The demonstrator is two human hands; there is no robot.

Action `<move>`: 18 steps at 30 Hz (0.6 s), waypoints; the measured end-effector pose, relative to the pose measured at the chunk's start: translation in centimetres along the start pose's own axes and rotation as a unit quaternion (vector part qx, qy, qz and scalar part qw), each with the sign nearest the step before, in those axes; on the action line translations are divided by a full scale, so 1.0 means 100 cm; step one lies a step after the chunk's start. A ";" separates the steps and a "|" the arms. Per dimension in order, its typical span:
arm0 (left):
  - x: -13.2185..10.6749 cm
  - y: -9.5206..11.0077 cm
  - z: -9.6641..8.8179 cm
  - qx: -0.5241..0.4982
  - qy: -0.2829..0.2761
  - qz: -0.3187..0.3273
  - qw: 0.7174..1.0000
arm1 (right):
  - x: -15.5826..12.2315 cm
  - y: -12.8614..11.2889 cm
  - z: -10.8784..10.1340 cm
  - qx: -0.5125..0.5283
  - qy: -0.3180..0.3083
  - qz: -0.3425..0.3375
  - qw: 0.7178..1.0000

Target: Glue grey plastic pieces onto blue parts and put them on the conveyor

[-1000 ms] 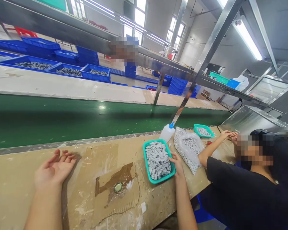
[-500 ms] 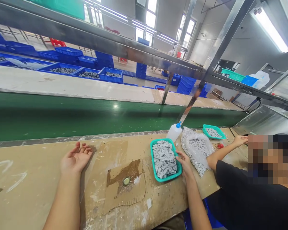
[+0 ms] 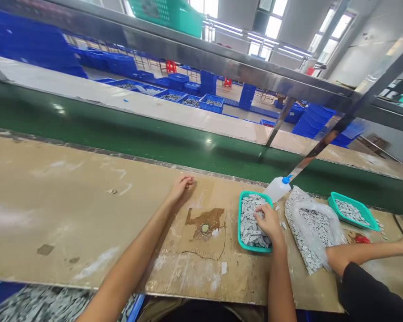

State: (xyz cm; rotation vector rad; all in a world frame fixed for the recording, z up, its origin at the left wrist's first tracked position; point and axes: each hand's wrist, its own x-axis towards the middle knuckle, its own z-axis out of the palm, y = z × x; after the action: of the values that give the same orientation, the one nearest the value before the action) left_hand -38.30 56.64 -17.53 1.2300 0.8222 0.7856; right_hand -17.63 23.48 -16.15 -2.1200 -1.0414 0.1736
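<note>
well, the long green conveyor belt [image 3: 121,134] crosses the whole view under a steel overhead frame [image 3: 221,67], with blue plastic crates [image 3: 211,103] stacked out beyond it. on the near side runs a worn beige workbench [image 3: 53,214], carrying a stained cardboard patch [image 3: 204,228], a squeeze bottle [image 3: 277,188] with a blue nozzle, a clear plastic bag [image 3: 309,232] of grey pieces, and a second teal tray [image 3: 352,212] near a co-worker's forearm [image 3: 362,255]. closest in, a teal plastic tray [image 3: 239,223] sits heaped with small grey oblong pieces [image 3: 248,228]. the right hand [image 3: 270,221] is over that tray, its fingers [image 3: 260,210] curled down onto the heap; whether they grip a piece i cannot tell. the left hand [image 3: 181,188] lies on the bench towards the belt side, loosely curled and seemingly empty. the heap is full enough that a hasty pull could push pieces over the rim, and a few loose bits [image 3: 283,226] lie beside the bag. a knock from the wrist could also tip the bottle, which stands just past the tray.
</note>
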 end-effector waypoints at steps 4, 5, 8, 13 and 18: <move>-0.041 0.000 -0.006 0.105 -0.093 0.028 0.990 | 0.000 0.006 -0.003 -0.025 -0.006 -0.034 0.999; -0.053 0.001 -0.010 0.137 -0.119 0.041 0.983 | 0.000 0.007 -0.004 -0.028 -0.005 -0.041 0.999; -0.093 0.002 -0.029 0.280 -0.212 0.097 0.931 | -0.002 0.007 -0.006 -0.036 0.001 -0.055 0.998; -0.148 -0.004 -0.052 0.425 -0.305 0.198 0.829 | -0.003 0.008 -0.006 -0.047 0.001 -0.068 0.997; -0.186 -0.011 -0.052 0.471 -0.205 0.291 0.807 | -0.003 0.007 -0.006 -0.055 0.004 -0.072 0.996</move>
State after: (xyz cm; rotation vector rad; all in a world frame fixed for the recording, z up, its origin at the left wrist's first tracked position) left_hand -51.86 42.85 -17.37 2.5320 0.4417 0.5223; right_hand -17.17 22.62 -16.23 -2.1314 -1.2190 0.0389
